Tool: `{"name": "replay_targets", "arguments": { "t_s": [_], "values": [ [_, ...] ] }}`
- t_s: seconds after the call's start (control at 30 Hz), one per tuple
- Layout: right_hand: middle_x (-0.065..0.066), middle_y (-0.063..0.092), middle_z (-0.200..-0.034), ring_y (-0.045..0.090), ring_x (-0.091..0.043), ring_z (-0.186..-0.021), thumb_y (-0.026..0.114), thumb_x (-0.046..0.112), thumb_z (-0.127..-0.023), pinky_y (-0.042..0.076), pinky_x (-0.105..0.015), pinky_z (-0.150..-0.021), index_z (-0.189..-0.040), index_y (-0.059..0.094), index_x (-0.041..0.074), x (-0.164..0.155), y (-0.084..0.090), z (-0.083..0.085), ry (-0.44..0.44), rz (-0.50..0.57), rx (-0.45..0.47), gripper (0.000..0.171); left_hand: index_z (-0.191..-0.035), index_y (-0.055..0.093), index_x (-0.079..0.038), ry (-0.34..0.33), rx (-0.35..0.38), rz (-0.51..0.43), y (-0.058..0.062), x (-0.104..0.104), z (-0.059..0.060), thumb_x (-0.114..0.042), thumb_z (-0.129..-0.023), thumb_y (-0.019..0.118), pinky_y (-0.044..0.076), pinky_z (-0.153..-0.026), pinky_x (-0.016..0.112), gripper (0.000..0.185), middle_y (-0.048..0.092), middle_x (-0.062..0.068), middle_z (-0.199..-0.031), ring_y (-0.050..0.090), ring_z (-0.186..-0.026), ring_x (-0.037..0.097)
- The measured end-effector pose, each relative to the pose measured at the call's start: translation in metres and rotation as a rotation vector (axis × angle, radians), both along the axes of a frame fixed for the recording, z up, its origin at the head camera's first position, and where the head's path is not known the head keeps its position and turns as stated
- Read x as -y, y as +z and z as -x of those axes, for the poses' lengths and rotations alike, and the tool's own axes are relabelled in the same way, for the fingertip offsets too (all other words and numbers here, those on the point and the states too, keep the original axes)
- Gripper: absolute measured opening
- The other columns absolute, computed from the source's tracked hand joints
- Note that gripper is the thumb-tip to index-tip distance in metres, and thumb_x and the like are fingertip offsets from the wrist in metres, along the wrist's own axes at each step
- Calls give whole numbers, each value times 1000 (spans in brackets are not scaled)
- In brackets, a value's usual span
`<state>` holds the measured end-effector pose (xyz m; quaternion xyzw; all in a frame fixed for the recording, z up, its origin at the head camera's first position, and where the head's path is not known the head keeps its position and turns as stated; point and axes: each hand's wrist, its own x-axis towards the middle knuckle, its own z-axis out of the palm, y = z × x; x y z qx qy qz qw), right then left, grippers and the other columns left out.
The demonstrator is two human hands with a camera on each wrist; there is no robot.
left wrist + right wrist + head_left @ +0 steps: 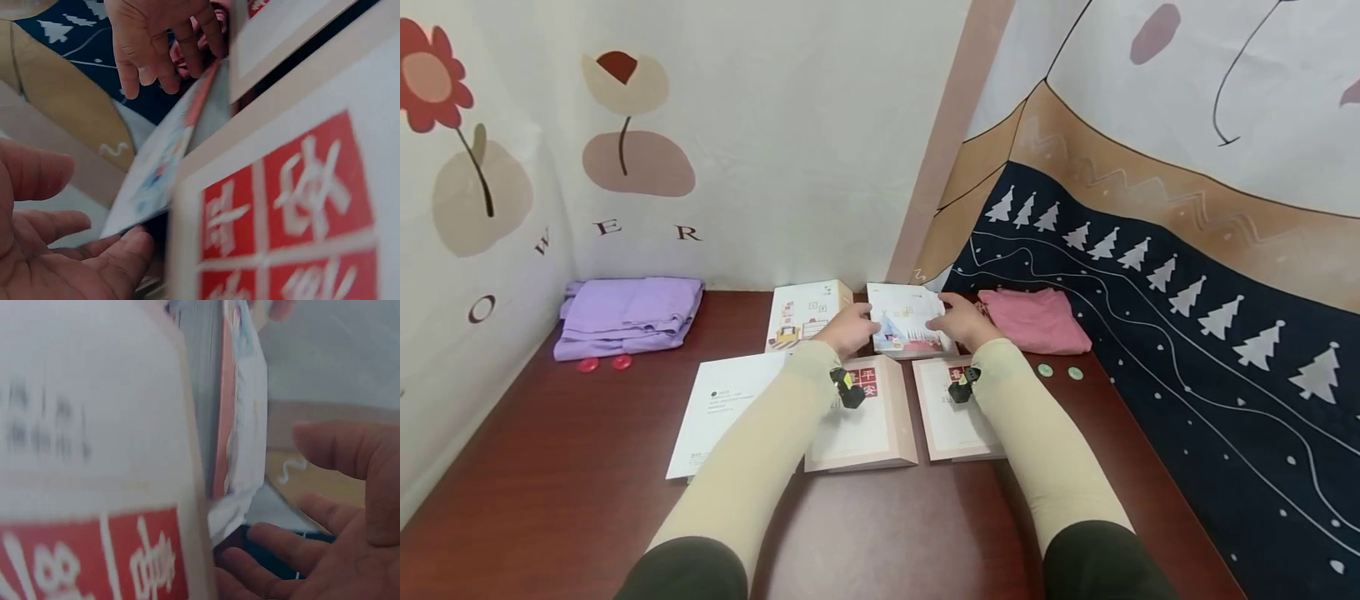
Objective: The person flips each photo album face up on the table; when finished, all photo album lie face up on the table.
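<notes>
Two-handed work from the head view: flanking a thin illustrated book (904, 321) at the far edge of the dark wooden table (550, 467), with the left hand (850, 327) at its left side and the right hand (962, 321) at its right side, both touching the cover's edges. Lying just beside a second picture book (805, 312) on the left and a folded pink cloth (1037, 321) on the right; nearer the body, two boxed volumes with red characters (865, 417) and a white booklet (722, 408); well apart at the far left, a folded purple cloth (628, 312). From the left wrist: palm of the left hand (56, 250) turned up, fingers straight and apart, thumb well off them, fingertips just under the tilted edge of the illustrated book (156, 175); across it, the right hand (162, 37) with fingers spread and lightly bent over the far edge. From the right wrist: right hand (325, 537) likewise spread, thumb raised, nothing pinched, the illustrated book (240, 425) raised on edge just beside the red-lettered box (94, 487). Judged as the taking-hold step, grip not yet made; next calls for closing thumb onto fingers on each side evenly, and keeping clear of the neighbouring book and boxes
</notes>
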<state>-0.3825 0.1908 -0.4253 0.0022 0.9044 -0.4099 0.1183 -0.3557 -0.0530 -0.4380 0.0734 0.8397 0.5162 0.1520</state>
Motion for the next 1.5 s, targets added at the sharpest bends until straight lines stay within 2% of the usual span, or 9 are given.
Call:
{"name": "replay_targets", "arguments": {
  "t_s": [0.17,0.27,0.5,0.7,0.83,0.93,1.17,1.37,1.5],
  "values": [
    [-27,47,-157,49,-39,-144,72,26,-99,41,-52,-120,-164,36,11,20,8,-8,20,70,-67,75,-167,22,-2,15,-50,-81,13,31,-3,-17,-110,48,45,-118,52,64,41,27,-163,49,-144,43],
    [-25,48,-157,52,-39,-141,73,32,-100,44,-53,-118,-163,37,13,36,13,-13,47,110,-66,75,-168,22,-4,45,-82,-67,19,54,-5,-22,-112,46,42,-120,52,63,43,25,-162,46,-147,41],
    [-18,47,-160,56,-38,-138,73,40,-100,55,-56,-104,-165,37,19,75,16,-24,152,143,-55,77,-169,20,-8,157,-72,-18,20,104,-12,-27,-113,45,33,-125,53,64,41,25,-163,42,-150,39],
    [-22,52,-155,55,-36,-139,72,33,-100,47,-53,-115,-164,37,13,104,12,-28,244,134,-79,75,-168,18,-1,193,-64,28,16,134,-15,-25,-113,46,36,-124,54,66,39,30,-163,43,-147,42],
    [-23,48,-159,49,-35,-146,74,31,-99,42,-50,-120,-166,33,14,121,10,-29,298,172,-42,81,-168,15,-1,175,-2,85,10,150,-16,-30,-113,44,36,-123,57,68,33,31,-165,41,-149,46],
    [-24,43,-163,41,-37,-152,76,33,-97,36,-50,-124,-167,33,18,130,8,-27,311,173,-9,83,-168,11,-1,139,48,135,9,158,-19,-30,-114,43,38,-121,58,70,33,32,-165,46,-145,48],
    [-23,41,-165,41,-38,-152,78,27,-96,36,-50,-124,-167,32,19,143,-1,-24,308,107,38,86,-167,8,2,41,107,166,8,164,-20,-13,-111,46,42,-119,51,70,36,36,-161,59,-134,43],
    [-14,30,-172,28,-36,-159,80,23,-94,25,-51,-129,-167,32,18,149,-1,-24,302,77,41,88,-167,14,1,50,132,157,7,160,-16,-5,-106,47,48,-113,46,70,36,32,-161,62,-126,35],
    [-16,32,-171,30,-35,-158,79,23,-95,29,-51,-128,-168,31,19,152,0,-21,301,93,58,86,-167,19,0,74,142,148,4,159,-10,1,-102,45,48,-110,44,70,37,28,-161,58,-125,33]
  ]
}}
